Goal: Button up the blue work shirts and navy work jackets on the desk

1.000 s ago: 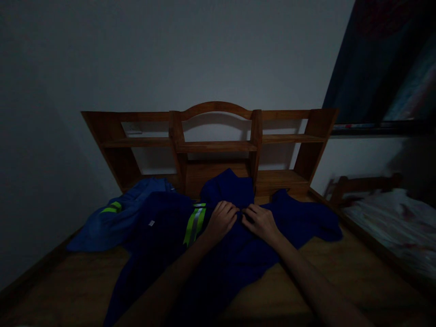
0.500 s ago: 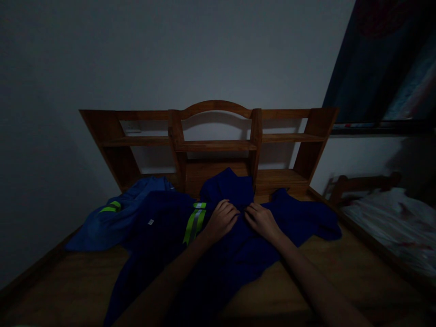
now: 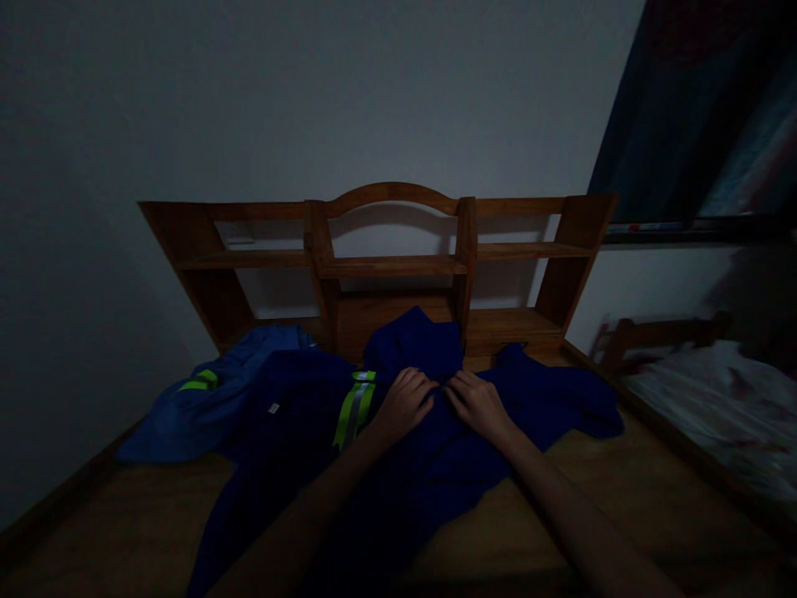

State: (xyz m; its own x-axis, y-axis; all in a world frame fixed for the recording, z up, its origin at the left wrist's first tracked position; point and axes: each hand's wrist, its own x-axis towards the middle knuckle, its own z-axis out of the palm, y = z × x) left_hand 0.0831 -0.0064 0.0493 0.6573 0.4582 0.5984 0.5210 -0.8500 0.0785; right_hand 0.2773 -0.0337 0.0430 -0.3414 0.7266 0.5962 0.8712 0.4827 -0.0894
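A dark blue work jacket (image 3: 429, 465) with a yellow-green and silver reflective band (image 3: 354, 411) lies spread over a wooden surface. Near its middle, just below a raised blue flap, my left hand (image 3: 406, 403) pinches the cloth with bent fingers. My right hand (image 3: 479, 403) grips the same cloth close by, its fingertips almost meeting those of the left. What exactly lies between the fingertips is too small and dark to make out. A small white label (image 3: 273, 409) shows on the jacket's left part.
A lighter blue garment (image 3: 187, 419) with a reflective strip lies at the left. Behind stands a wooden shelf unit (image 3: 392, 266) against the wall. White plastic bags (image 3: 722, 407) lie beyond the raised wooden edge (image 3: 672, 448) on the right. The room is dim.
Both hands stay at nearly the same spot on the jacket, with only slight finger movement. The view has shifted very slightly.
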